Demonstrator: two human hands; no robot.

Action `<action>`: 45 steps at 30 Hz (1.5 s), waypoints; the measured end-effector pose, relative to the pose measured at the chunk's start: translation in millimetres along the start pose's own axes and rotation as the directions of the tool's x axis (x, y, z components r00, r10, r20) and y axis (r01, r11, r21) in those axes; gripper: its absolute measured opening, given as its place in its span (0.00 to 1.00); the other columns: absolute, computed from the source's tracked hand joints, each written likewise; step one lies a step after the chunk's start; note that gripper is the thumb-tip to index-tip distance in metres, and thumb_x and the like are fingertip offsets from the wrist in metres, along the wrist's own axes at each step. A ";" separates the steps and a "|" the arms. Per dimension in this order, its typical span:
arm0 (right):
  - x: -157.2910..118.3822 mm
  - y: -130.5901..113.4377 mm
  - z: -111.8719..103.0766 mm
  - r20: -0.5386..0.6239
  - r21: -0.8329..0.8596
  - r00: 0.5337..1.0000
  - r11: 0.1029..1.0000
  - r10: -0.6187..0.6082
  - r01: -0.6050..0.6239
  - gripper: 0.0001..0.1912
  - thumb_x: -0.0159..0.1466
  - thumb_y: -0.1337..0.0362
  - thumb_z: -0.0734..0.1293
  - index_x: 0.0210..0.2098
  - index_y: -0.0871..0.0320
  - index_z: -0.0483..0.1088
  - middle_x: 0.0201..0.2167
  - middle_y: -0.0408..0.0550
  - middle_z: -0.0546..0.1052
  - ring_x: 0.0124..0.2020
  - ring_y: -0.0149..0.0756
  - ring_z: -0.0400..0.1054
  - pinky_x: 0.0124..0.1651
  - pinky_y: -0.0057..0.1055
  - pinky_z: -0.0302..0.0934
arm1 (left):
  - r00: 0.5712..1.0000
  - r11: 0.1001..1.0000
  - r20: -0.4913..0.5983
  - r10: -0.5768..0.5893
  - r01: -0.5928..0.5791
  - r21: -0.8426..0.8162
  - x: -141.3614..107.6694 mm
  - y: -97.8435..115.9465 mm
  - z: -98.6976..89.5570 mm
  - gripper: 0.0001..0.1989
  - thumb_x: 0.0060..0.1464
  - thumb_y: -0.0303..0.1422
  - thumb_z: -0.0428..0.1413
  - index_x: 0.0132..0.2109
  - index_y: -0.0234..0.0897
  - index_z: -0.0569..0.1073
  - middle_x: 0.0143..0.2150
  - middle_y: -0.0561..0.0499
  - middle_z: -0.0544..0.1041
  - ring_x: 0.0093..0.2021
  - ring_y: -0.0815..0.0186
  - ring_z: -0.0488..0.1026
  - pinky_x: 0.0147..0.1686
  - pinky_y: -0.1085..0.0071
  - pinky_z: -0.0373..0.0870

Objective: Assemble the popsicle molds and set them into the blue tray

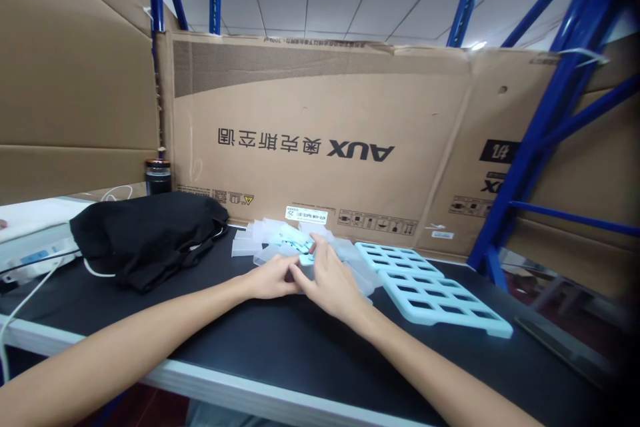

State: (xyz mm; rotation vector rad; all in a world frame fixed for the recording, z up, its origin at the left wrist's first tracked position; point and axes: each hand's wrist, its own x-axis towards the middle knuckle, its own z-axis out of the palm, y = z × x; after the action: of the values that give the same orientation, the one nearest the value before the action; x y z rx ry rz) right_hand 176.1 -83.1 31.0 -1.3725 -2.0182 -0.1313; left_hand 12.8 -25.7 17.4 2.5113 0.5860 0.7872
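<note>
Close together over the middle of the black table, my left hand (pixel 274 277) and my right hand (pixel 330 277) meet at a small light-blue piece (pixel 306 259). The fingers of both hands are closed at it, the left from its left side and the right from above and the right. Just behind the hands lie several more small light-blue pieces (pixel 290 236) on a spread of translucent plastic bags (pixel 250 237). The fingertips partly hide the held piece, so its full shape cannot be made out.
Two light-blue grid trays (pixel 407 307) lie to the right of the bags. A black cloth (pixel 150 233) and white cables are on the left, with a dark jar (pixel 158 177) behind. Cardboard panels (pixel 300 100) and blue rack posts (pixel 550 107) surround the table (pixel 280 360).
</note>
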 end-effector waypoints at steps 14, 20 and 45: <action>69.4 204.0 -56.3 -0.124 -0.568 0.980 0.799 0.153 -0.196 0.21 0.65 0.60 0.53 0.51 0.69 0.61 0.44 0.65 0.69 0.49 0.49 0.60 0.52 0.42 0.51 | 0.996 0.969 0.017 0.085 -0.087 0.232 -1.6 -5.1 -7.6 0.08 0.59 0.36 0.50 0.39 0.38 0.71 0.34 0.52 0.77 0.31 0.68 0.72 0.31 0.74 0.62; 63.0 240.1 -38.2 0.028 -0.649 0.981 0.749 0.193 -0.129 0.14 0.65 0.61 0.53 0.42 0.63 0.64 0.40 0.59 0.70 0.48 0.46 0.58 0.52 0.40 0.46 | 0.986 0.916 0.075 0.152 -0.169 0.363 -0.7 -4.9 -6.1 0.07 0.57 0.32 0.49 0.37 0.38 0.71 0.34 0.52 0.75 0.35 0.67 0.72 0.34 0.73 0.63; 65.2 219.0 -18.3 0.025 -0.606 0.908 0.729 0.418 -0.319 0.22 0.63 0.59 0.54 0.53 0.64 0.57 0.49 0.64 0.61 0.48 0.51 0.61 0.46 0.40 0.54 | 0.975 0.874 0.105 0.194 -0.220 0.433 -0.9 -6.1 -5.1 0.05 0.57 0.32 0.50 0.37 0.40 0.71 0.34 0.53 0.74 0.36 0.67 0.71 0.32 0.74 0.62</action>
State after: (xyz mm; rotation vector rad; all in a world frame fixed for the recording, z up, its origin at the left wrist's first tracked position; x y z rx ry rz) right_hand 358.0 56.0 21.2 -2.2248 -1.8480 -0.5236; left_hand 7.3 -19.7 17.7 3.0488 0.5274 0.7132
